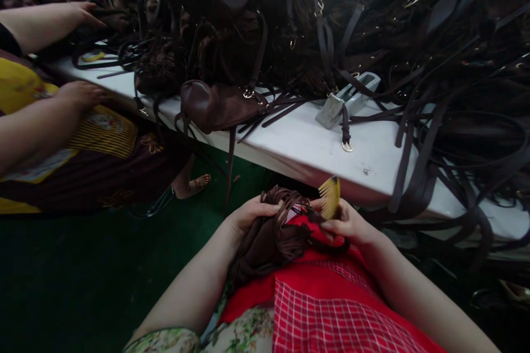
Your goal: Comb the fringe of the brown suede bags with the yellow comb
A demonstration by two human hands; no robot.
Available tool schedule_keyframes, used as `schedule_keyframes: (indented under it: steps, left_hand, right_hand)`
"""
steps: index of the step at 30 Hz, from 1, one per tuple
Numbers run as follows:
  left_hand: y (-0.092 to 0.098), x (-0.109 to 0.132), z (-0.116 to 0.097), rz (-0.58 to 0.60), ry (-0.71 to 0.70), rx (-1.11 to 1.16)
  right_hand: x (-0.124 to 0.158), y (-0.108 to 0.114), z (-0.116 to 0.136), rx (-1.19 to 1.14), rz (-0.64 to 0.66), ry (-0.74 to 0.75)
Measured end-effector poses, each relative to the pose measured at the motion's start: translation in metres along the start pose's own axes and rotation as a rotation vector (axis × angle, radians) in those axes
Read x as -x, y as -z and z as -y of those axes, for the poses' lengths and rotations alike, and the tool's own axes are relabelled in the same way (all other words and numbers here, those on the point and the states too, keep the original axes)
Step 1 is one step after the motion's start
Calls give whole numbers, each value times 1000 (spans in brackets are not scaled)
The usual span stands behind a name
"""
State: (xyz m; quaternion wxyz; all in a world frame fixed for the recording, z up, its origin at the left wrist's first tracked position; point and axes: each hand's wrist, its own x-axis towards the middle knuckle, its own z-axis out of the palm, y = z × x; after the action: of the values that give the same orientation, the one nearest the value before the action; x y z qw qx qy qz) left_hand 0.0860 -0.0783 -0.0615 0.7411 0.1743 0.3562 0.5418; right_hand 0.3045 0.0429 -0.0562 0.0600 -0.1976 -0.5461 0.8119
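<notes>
Close to my body, over the red apron, hangs a dark brown fringed bag [273, 237]. My left hand [256, 212] grips it at the gathered fringe, thumb on top. My right hand [345, 223] is closed around a yellow comb [330, 197], whose teeth point up and to the left. The right fingers also seem to pinch a dark strap or fringe end beside the comb; exactly what is hidden. Between the two hands a small patch of red apron shows through.
A white table [290, 135] runs across in front, heaped with dark brown bags and straps. On it lie a brown pouch [219, 106], a grey tape-dispenser-like object [345, 102] and a buckled strap [346, 135]. At left, a co-worker's hand [80, 94] and arm are near the table.
</notes>
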Motion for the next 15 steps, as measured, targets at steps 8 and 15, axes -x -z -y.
schedule_keyframes:
  steps: [8,15]
  left_hand:
    - [1,-2,-2,106,-6,-104]
    - [5,2,-1,123,-87,8]
  right_hand:
    - [-9,9,0,-361,197,-42]
    - [-2,27,3,-219,482,-245]
